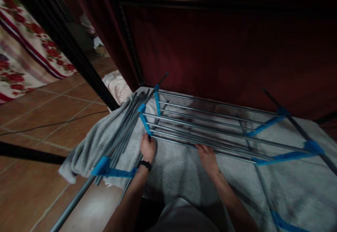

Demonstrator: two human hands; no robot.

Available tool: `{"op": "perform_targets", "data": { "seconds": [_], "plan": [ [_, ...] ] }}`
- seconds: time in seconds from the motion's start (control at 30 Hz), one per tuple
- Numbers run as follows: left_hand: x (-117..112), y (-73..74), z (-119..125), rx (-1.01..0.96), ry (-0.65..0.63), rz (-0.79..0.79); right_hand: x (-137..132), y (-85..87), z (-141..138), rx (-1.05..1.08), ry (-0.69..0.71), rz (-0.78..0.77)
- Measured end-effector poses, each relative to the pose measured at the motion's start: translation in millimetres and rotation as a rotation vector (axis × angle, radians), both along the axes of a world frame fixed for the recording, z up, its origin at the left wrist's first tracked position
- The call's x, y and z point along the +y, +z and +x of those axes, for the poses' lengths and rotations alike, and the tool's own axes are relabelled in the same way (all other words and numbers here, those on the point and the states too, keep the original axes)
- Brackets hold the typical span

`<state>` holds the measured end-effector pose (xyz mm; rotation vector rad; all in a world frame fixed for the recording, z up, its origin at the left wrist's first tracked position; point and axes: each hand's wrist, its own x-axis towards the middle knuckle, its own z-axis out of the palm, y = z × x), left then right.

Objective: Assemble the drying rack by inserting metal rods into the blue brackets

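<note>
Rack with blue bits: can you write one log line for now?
left hand: at blue bracket's end; right hand: fingers at front rod; rack: on gray blanket; rod bundle: on blanket

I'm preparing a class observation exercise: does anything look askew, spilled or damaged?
The loose grey metal tubes at the left end of the blue-jointed metal rack look untidy, their ends uneven. I see no spill or damage.

the rack rests on the blanket, the curtain behind it. loose rods lie on the blanket's left end.
</note>
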<state>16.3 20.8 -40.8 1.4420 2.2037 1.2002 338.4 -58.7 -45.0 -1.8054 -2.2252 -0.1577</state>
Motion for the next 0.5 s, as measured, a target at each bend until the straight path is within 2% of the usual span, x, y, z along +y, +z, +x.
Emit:
{"op": "perform_targets", "data": {
  "seconds": [0.2, 0.33, 0.5],
  "plan": [
    [-3.4, -3.2, 0.1, 0.013, 0.018, -0.05, -0.1, -6.9, 6.0, -0.014, 0.076, 0.087],
    [-4.3, -1.8, 0.4, -0.003, 0.005, -0.046, 1.0, -10.0, 6.7, 0.001, 0.077, 0.143],
    [-2.9, -0.3, 0.2, -0.056, 0.005, -0.047, 3.0, -9.3, 6.2, 0.016, 0.062, 0.127]
  ]
}}
